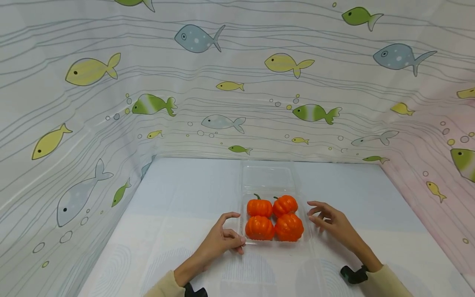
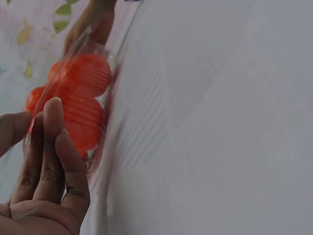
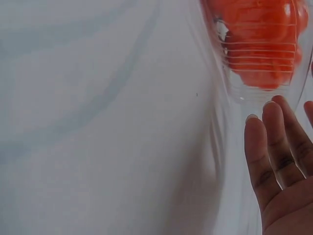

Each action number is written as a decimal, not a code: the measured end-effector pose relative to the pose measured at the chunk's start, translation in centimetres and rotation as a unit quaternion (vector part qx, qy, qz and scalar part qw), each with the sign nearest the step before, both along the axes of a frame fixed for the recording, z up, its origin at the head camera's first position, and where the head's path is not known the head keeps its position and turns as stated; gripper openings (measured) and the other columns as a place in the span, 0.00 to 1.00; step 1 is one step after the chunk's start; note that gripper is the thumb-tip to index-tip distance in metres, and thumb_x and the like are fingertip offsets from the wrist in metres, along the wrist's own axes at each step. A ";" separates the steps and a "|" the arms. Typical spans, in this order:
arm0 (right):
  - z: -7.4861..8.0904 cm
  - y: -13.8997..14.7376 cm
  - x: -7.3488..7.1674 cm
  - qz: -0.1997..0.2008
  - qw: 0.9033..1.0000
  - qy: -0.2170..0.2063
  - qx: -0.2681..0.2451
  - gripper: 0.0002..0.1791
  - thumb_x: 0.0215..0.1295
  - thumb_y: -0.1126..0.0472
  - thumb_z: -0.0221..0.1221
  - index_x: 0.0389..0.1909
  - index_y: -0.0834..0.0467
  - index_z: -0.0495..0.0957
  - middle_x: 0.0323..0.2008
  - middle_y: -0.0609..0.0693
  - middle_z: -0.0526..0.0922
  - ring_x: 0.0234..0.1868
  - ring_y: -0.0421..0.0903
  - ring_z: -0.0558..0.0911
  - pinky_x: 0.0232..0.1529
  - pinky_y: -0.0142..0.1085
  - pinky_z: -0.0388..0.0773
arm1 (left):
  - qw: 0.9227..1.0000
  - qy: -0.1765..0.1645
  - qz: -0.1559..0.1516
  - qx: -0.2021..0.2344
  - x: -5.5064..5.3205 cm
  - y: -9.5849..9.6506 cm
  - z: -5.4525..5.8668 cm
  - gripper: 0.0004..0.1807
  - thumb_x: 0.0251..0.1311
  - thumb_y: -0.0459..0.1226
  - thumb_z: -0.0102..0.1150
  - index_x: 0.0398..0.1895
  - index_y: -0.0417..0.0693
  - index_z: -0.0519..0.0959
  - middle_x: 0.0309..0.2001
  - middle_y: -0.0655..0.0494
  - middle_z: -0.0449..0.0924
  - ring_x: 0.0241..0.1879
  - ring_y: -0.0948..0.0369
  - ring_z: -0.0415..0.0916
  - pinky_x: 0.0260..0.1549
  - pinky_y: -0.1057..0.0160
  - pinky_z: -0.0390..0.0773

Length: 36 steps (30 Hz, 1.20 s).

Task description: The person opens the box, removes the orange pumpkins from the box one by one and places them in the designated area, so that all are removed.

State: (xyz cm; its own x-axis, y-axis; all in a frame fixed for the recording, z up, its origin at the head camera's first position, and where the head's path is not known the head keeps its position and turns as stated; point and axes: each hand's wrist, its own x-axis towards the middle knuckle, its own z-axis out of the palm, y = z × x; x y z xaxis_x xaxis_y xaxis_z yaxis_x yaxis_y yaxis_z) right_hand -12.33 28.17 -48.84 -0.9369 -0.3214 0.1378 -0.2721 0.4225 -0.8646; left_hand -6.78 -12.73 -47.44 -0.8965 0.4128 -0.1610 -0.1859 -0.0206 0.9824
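Note:
A clear plastic clamshell box (image 1: 269,176) lies on the table with its lid folded back toward the far wall. Several small orange pumpkins (image 1: 259,228) fill its base in two rows, two of them showing green stems. My left hand (image 1: 221,239) pinches the near left corner of the rim, thumb above and fingers below, its index finger stretched along the left side. In the left wrist view the rim runs between the digits of that hand (image 2: 51,181). Beside the box's right wall is my right hand (image 1: 334,225), fingers extended and slightly bent, tips close to the plastic (image 3: 279,156).
A pale patterned cloth covers the table (image 1: 185,194). Curtains with printed fish (image 1: 259,136) stand around the back and both sides. Each wrist carries a black camera mount (image 1: 354,274).

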 end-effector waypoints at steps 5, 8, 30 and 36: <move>0.1 -0.2 1.1 0.007 1.000 -0.019 -0.005 0.28 0.70 0.61 0.66 0.69 0.56 0.73 0.47 0.56 0.84 0.30 0.49 0.82 0.27 0.39 0.84 | 1.000 0.001 -0.003 0.000 0.0 -0.1 0.0 0.42 0.64 0.34 0.71 0.75 0.53 0.57 0.38 0.39 0.86 0.35 0.38 0.85 0.43 0.47 0.86; 0.1 -0.3 1.7 0.014 1.000 -0.021 -0.010 0.29 0.69 0.62 0.67 0.69 0.57 0.72 0.48 0.56 0.84 0.29 0.50 0.82 0.27 0.39 0.83 | 1.000 0.003 -0.003 -0.001 0.0 -0.1 0.0 0.42 0.64 0.35 0.71 0.75 0.54 0.58 0.38 0.39 0.86 0.35 0.38 0.85 0.43 0.48 0.86; -0.1 -0.1 4.0 0.060 0.995 -0.073 -0.017 0.39 0.65 0.61 0.70 0.75 0.57 0.66 0.52 0.59 0.81 0.33 0.47 0.81 0.29 0.39 0.85 | 1.000 0.006 -0.009 -0.013 -0.2 -0.2 0.0 0.41 0.63 0.35 0.71 0.74 0.54 0.59 0.38 0.39 0.86 0.35 0.38 0.85 0.43 0.50 0.86; -0.2 0.0 4.0 0.070 0.995 -0.062 -0.026 0.40 0.66 0.63 0.69 0.76 0.59 0.64 0.53 0.61 0.80 0.34 0.46 0.82 0.27 0.40 0.85 | 0.998 0.034 -0.016 -0.045 -0.9 -0.8 0.2 0.36 0.65 0.36 0.69 0.72 0.50 0.62 0.40 0.42 0.85 0.38 0.41 0.85 0.45 0.54 0.85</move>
